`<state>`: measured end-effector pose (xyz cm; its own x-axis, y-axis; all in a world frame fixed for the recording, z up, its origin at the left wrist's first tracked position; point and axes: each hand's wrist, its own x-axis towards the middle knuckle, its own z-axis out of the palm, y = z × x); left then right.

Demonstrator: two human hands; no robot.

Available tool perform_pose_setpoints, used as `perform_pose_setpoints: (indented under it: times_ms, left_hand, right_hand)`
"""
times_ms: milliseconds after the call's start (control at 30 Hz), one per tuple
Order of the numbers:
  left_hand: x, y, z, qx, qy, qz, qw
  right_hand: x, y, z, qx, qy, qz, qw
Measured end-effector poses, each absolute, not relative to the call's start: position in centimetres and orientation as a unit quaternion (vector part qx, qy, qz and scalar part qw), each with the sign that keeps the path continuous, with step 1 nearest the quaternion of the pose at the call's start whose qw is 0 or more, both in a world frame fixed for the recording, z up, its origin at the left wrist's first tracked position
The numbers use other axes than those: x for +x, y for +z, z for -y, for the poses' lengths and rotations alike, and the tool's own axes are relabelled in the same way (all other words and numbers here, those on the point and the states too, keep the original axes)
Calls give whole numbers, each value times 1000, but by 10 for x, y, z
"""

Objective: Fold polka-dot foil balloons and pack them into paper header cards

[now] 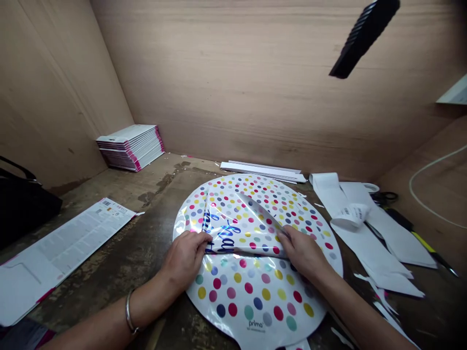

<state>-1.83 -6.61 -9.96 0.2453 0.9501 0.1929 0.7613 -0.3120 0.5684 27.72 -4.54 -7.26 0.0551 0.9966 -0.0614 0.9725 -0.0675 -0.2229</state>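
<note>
A round foil balloon (255,287), flat and white with coloured dots, lies on the brown table. On top of it is a partly folded dotted foil piece (244,223) with blue lettering. My left hand (188,255) pinches the left edge of this piece near the lettering. At its right side, my right hand (301,250) grips a folded flap, fingers closed and partly hidden by the foil. A small "prima" print shows near the balloon's bottom edge.
A stack of white and pink cards (131,148) stands at the back left. A long printed card (69,253) lies left. White strips (262,170) lie behind the balloon. Paper strips (368,248), black scissors (385,197) and a yellow-black tool (423,240) are right. A black object (365,39) hangs above.
</note>
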Motion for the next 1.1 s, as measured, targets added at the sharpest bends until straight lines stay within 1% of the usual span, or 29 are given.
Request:
perform_pose_setpoints:
  times_ms: [67, 267, 400, 500, 567, 600, 667, 733, 800, 867, 900, 967, 1000, 1067, 1100]
  left_hand:
    - [-18, -99, 66, 768, 254, -559, 181]
    - [-20, -98, 64, 769, 223, -578, 155]
    - [-22, -88, 57, 776, 132, -602, 135]
    - [-14, -72, 45, 783, 61, -614, 79]
    - [0, -66, 38, 790, 68, -608, 32]
    - [9, -66, 35, 803, 82, -590, 29]
    - [27, -72, 31, 837, 93, -534, 69]
    - [39, -85, 31, 859, 73, -493, 116]
    - [43, -97, 33, 863, 57, -485, 131]
    - [42, -105, 34, 863, 61, -485, 125]
    - [41, -107, 35, 865, 63, -483, 122]
    - [38, -109, 35, 865, 65, -483, 115]
    - [36, -110, 35, 865, 66, -484, 113]
    - [35, -111, 35, 865, 70, -484, 112]
    - [35, -111, 35, 865, 72, -483, 113]
  right_hand:
    - [278, -72, 49, -710, 103, 694, 59]
    - [269, -75, 49, -739, 48, 672, 19]
    - [265, -76, 44, -743, 40, 668, 12]
    - [262, -78, 45, -740, 38, 671, 8]
    - [262, -79, 46, -739, 31, 673, 4]
    - [262, -80, 47, -739, 25, 674, 2]
    - [265, -78, 46, -737, 19, 676, -3]
    - [267, -73, 47, -734, 13, 679, -7]
    - [263, -67, 52, -725, -28, 688, 19]
    - [252, -63, 64, -675, -53, 734, 51]
    - [245, -64, 72, -632, -39, 772, 57]
    - [235, -68, 87, -539, 64, 840, 23]
    - [235, -70, 93, -524, 112, 844, 2]
    - [246, -71, 98, -578, 156, 801, -32]
    - [255, -69, 96, -628, 149, 763, -45]
